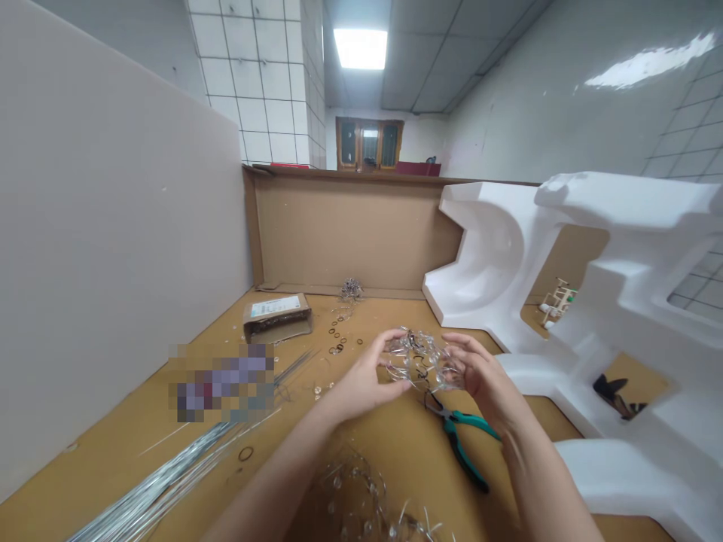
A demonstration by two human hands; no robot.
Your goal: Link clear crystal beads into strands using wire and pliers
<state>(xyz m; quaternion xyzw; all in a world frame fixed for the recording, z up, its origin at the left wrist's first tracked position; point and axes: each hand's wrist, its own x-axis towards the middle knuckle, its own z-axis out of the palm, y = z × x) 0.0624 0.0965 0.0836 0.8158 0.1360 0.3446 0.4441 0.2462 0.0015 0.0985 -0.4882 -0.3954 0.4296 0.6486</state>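
Between my two hands is a round piece of bent wire with clear beads (425,363), held above the brown work surface. My left hand (379,373) curls round its left side, thumb below and fingers above. Round the right side wrap the fingers of my right hand (471,365). Dark thin strands show at the middle of the piece. Just below it lie pliers (460,433) with green and black handles, jaws pointing up and left. Nearer to me, partly blurred, sits a heap of more beaded wire (367,493).
A bundle of straight wires (163,482) lies at the lower left. Behind it stand a small open cardboard box (278,316), scattered rings (337,335) and a wire clump (351,288). White foam blocks (491,248) line the right side; a white panel (124,226) borders the left.
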